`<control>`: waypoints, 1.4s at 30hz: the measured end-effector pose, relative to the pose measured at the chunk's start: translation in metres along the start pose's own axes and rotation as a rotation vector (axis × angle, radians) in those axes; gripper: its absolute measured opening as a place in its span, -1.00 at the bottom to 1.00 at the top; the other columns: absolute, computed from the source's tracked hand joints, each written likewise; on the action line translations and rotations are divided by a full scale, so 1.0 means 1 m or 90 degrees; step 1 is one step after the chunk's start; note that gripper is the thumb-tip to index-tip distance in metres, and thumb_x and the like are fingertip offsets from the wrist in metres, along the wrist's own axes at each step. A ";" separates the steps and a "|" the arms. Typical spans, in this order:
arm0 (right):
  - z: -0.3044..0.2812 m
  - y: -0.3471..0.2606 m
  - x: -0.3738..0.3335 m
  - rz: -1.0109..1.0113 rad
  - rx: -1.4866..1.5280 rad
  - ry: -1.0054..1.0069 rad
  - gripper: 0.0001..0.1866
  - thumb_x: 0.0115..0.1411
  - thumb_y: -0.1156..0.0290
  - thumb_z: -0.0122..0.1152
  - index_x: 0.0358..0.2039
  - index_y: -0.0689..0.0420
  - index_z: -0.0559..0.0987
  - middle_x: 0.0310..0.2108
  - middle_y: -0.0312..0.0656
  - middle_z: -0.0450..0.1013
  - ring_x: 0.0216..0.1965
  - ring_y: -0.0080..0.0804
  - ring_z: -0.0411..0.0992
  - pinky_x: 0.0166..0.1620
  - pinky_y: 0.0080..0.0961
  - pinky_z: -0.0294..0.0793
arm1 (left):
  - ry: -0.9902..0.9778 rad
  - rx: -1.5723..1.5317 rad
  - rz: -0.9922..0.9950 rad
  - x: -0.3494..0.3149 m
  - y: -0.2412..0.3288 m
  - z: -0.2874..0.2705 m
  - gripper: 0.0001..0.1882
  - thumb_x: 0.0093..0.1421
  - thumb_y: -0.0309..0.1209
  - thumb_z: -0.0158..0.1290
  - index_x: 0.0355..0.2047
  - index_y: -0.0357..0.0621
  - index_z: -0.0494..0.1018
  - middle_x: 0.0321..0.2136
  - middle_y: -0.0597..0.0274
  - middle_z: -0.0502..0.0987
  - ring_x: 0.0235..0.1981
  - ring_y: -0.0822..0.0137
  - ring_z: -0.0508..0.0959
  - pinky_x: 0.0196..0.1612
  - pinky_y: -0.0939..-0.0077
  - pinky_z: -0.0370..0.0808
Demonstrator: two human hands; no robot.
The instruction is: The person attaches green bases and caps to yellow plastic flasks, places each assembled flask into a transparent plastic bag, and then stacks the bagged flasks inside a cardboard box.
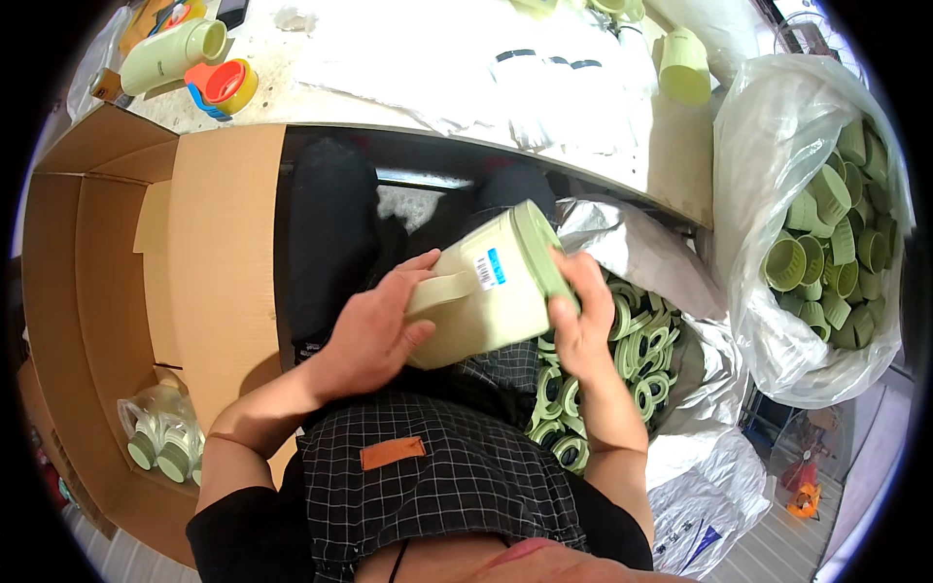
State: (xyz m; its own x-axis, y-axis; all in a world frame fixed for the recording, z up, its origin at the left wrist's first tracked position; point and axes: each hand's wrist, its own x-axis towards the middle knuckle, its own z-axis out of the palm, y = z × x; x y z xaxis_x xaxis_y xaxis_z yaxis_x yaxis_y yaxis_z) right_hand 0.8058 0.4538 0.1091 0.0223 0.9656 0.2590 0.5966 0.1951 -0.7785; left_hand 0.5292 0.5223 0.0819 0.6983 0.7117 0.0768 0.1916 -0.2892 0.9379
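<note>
Above my lap I hold a pale green pitcher, tilted with its lid end up and to the right. My left hand grips it at the handle side, fingers wrapped round the handle. On the right, my right hand is closed on the rim of its darker green lid. A white and blue label sticks to the wall of the pitcher. The far side of the pitcher is hidden from me.
A cardboard box at left holds wrapped green-capped bottles. On the table lie a green bottle and a red, yellow and blue lid. Green lid parts and a bag of green cups are at right.
</note>
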 end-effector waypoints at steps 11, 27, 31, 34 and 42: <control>-0.020 0.014 0.029 0.096 0.148 -0.124 -0.27 0.39 -0.21 -0.21 -0.04 0.28 0.57 -0.25 -0.14 0.42 -0.20 -0.37 0.34 -0.03 -0.35 0.34 | 0.038 0.028 0.026 -0.014 -0.006 0.011 -0.54 0.15 -0.50 0.17 0.04 -0.25 0.32 0.32 -0.14 0.26 -0.20 -0.14 0.61 -0.17 0.20 0.56; -0.105 0.115 0.103 0.276 0.349 0.050 -0.16 0.44 -0.24 -0.50 -0.06 0.26 0.60 -0.02 0.09 0.56 0.08 -0.17 0.49 0.21 -0.20 0.37 | -0.051 0.117 0.049 -0.026 -0.007 0.006 -0.54 0.04 -0.41 0.28 -0.07 -0.14 0.36 0.34 -0.02 0.25 -0.33 -0.02 0.63 -0.35 0.20 0.55; 0.018 0.031 0.063 0.393 0.400 -0.365 -0.07 0.37 -0.36 -0.39 -0.17 0.36 0.62 -0.16 0.01 0.62 -0.17 -0.30 0.55 -0.03 -0.46 0.48 | -0.104 0.119 0.020 -0.022 -0.008 0.021 -0.61 0.16 -0.29 0.21 -0.07 -0.18 0.38 0.32 0.09 0.30 -0.23 -0.01 0.61 -0.32 0.12 0.53; 0.020 0.042 0.058 0.398 0.443 -0.317 -0.04 0.35 -0.40 -0.41 -0.09 0.34 0.60 -0.13 0.05 0.61 -0.10 -0.28 0.55 0.06 -0.35 0.50 | -0.039 0.091 0.081 -0.030 -0.011 0.018 -0.68 0.20 -0.31 0.18 -0.14 -0.18 0.36 0.38 0.11 0.20 -0.23 -0.09 0.59 -0.33 0.10 0.53; -0.083 0.038 0.102 0.168 0.294 -0.107 -0.34 0.43 -0.01 -0.33 -0.08 0.30 0.61 -0.07 0.03 0.59 -0.04 -0.22 0.52 0.13 -0.29 0.41 | -0.060 0.105 0.037 -0.036 -0.011 0.023 -0.67 0.21 -0.28 0.16 -0.11 -0.14 0.35 0.39 0.14 0.19 -0.31 -0.05 0.61 -0.35 0.15 0.54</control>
State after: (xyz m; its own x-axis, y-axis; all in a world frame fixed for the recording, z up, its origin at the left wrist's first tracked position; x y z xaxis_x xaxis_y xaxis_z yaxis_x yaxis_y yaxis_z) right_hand 0.8974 0.5454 0.1537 -0.0270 0.9987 -0.0444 0.1737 -0.0390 -0.9840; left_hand 0.5176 0.4855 0.0611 0.7712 0.6301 0.0907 0.2537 -0.4349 0.8640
